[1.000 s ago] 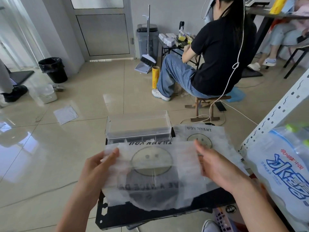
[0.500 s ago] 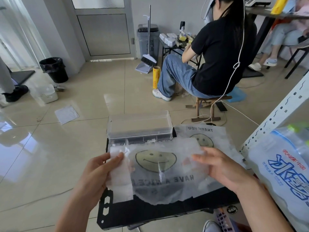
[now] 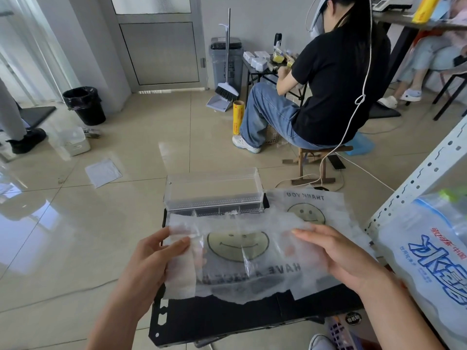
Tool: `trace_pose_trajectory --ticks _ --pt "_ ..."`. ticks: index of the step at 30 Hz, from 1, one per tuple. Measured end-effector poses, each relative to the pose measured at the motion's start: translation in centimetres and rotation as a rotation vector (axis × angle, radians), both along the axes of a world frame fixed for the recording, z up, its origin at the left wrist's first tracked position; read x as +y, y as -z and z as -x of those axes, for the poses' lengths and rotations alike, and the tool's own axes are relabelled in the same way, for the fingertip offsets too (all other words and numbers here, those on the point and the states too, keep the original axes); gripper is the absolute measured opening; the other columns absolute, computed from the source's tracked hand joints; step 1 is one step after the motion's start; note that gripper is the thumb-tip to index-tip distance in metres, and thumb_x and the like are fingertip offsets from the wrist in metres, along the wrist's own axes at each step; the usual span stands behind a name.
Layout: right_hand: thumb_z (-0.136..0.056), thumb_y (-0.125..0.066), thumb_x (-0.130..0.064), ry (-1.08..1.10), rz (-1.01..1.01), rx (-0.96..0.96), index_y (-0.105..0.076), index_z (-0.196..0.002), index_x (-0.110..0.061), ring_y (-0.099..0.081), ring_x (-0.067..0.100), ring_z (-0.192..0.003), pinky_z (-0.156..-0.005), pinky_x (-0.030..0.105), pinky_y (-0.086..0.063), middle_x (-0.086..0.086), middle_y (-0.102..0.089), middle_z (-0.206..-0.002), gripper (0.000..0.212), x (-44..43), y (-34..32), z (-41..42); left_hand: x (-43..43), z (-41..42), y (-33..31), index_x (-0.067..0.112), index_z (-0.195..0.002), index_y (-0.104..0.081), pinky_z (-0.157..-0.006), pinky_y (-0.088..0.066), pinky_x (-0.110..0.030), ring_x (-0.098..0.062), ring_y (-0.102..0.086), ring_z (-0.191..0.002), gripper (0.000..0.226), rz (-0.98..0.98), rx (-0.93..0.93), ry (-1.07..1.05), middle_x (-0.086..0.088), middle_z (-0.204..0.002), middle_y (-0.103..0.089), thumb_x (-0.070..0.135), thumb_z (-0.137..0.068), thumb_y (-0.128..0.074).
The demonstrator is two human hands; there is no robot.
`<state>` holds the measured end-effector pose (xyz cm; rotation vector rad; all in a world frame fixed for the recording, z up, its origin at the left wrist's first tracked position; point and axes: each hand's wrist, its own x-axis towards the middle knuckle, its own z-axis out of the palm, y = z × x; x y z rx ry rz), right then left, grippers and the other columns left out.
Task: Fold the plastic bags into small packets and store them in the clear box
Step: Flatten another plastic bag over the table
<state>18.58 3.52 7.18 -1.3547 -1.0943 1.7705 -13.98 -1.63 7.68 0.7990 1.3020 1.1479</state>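
Now my left hand (image 3: 154, 258) and right hand (image 3: 338, 256) pinch the smiley bag (image 3: 237, 251) above the counter (image 3: 252, 317), clear box (image 3: 214, 190) at twelve o'clock.

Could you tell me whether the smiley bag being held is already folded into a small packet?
Not yet: the smiley bag is spread wide between the left hand and right hand, only its left edge turned over.

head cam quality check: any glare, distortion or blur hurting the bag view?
Head view: window glare streaks the glossy beige tiled floor at left; wide-angle bending curves the white perforated metal shelf post and frame edges; the translucent smiley-face plastic bag stays sharp, its print legible, between the left hand and right hand.
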Motion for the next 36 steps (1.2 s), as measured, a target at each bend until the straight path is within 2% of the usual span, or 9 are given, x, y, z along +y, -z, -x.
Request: trace_pose_trajectory --ticks 5,7,11,14,19,22,24,32,36 --pt "-0.093 -0.070 -0.011 0.070 0.020 -0.017 -0.078 -0.095 -0.015 -0.053 0.054 -0.126 -0.118 0.053 -0.034 0.018 -0.079 -0.104 0.009 0.2 0.5 0.1 0.2 0.3 0.5 0.009 -0.115 -0.074 -0.052 -0.058 -0.030 -0.028 -0.076 -0.070 0.023 -0.027 0.007 -0.042 -0.021 -0.092 -0.078 0.000 -0.096 -0.064" --pt "-0.092 -0.070 -0.011 0.060 0.019 0.011 -0.081 -0.097 -0.015 -0.065 0.039 -0.121 -0.112 0.041 -0.040 0.020 -0.074 -0.120 0.013 0.2 1.0 0.8 0.3 0.3 0.8 0.012 -0.115 -0.073 -0.058 -0.061 -0.036 -0.034 -0.077 -0.077 0.025 -0.036 0.032 -0.074 -0.021 -0.096 -0.079 0.000 -0.096 -0.064" --pt "-0.090 -0.072 -0.004 0.027 0.023 0.078 -0.081 -0.102 -0.011 -0.076 0.018 -0.106 -0.098 0.031 -0.052 0.009 -0.079 -0.113 0.017 -0.1 0.9 1.3 0.6 0.5 1.6 0.017 -0.115 -0.073 -0.076 -0.059 -0.041 -0.035 -0.077 -0.096 0.027 -0.065 0.097 -0.118 -0.014 -0.102 -0.080 0.005 -0.091 -0.067" --pt "-0.076 -0.089 -0.014 -0.056 0.016 0.088 -0.077 -0.115 -0.011 -0.073 0.027 -0.113 -0.107 0.048 -0.050 0.013 -0.076 -0.120 0.041 -0.2 0.8 1.0 0.8 0.8 2.1 0.016 -0.115 -0.073 -0.092 -0.057 -0.051 -0.040 -0.075 -0.099 0.024 -0.049 0.122 -0.108 -0.019 -0.101 -0.079 0.005 -0.095 -0.066" --pt "-0.070 -0.093 -0.040 -0.120 0.004 0.062 -0.065 -0.136 -0.012 -0.059 0.043 -0.130 -0.119 0.064 -0.032 0.020 -0.067 -0.135 0.077 0.0 1.1 0.1 0.7 1.4 2.5 0.019 -0.108 -0.076 -0.073 -0.046 -0.042 -0.032 -0.060 -0.075 0.014 -0.009 0.150 -0.025 -0.029 -0.083 -0.066 0.013 -0.098 -0.067" --pt "-0.083 -0.084 -0.032 -0.086 0.007 0.043 -0.067 -0.129 -0.002 -0.055 0.049 -0.130 -0.115 0.063 -0.036 0.032 -0.062 -0.134 0.057 0.1 1.3 0.0 0.6 1.5 2.4 0.016 -0.108 -0.073 -0.066 -0.032 -0.043 -0.030 -0.042 -0.070 0.011 -0.002 0.177 0.014 -0.017 -0.077 -0.053 0.018 -0.099 -0.067" --pt "-0.090 -0.075 -0.014 -0.012 0.012 0.036 -0.075 -0.119 -0.006 -0.068 0.039 -0.119 -0.107 0.053 -0.048 0.023 -0.072 -0.124 0.030 0.2 1.4 0.2 0.4 1.3 2.1 0.017 -0.107 -0.073 -0.069 -0.029 -0.046 -0.031 -0.038 -0.072 0.011 -0.019 0.178 0.010 -0.016 -0.079 -0.049 0.018 -0.100 -0.065" --pt "-0.090 -0.077 -0.015 0.164 -0.050 -0.021 -0.076 -0.111 -0.014 -0.078 0.024 -0.097 -0.081 0.035 -0.058 0.006 -0.081 -0.107 0.021 -0.2 1.4 2.1 0.2 -0.3 0.2 0.022 -0.117 -0.076 -0.078 -0.060 -0.037 -0.020 -0.077 -0.091 0.024 0.028 -0.081 -0.019 -0.009 -0.113 -0.078 0.021 -0.103 -0.056" --pt "-0.092 -0.075 -0.020 0.195 -0.017 -0.016 -0.077 -0.113 -0.014 -0.075 0.027 -0.106 -0.097 0.045 -0.056 0.007 -0.079 -0.112 0.022 0.2 1.5 1.7 0.0 -0.7 -0.4 0.008 -0.115 -0.073 -0.050 -0.056 -0.025 -0.012 -0.072 -0.059 0.032 0.085 -0.135 0.003 -0.003 -0.077 -0.077 0.029 -0.102 -0.052"
